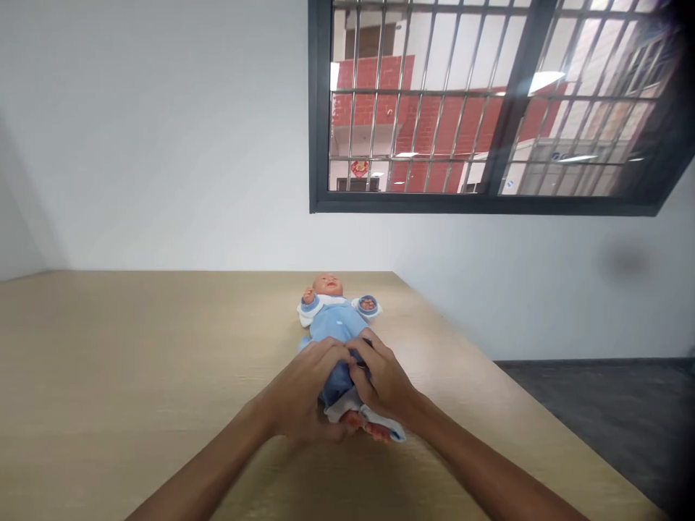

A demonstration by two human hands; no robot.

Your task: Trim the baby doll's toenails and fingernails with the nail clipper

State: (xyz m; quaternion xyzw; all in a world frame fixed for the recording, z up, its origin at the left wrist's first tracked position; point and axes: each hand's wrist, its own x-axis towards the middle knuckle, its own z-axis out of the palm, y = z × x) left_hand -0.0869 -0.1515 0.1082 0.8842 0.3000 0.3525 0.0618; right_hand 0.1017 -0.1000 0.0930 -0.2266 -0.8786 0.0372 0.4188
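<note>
A baby doll lies on its back on the table, head at the far end and bare feet toward me. It wears a light blue outfit with white trim, which looks darker blue in the shade between my hands. My left hand is curled over the lower clothes from the left, its thumb low near the feet. From the right, my right hand pinches the same fabric with bent fingers. The fingertips of both hands meet over the doll's lower body and hide much of it. A small dark patch shows by my right fingers.
The pale wooden table runs back to the white wall. Its right edge slants down near the doll, with dark floor beyond. A dark-framed window with metal bars is in the wall above.
</note>
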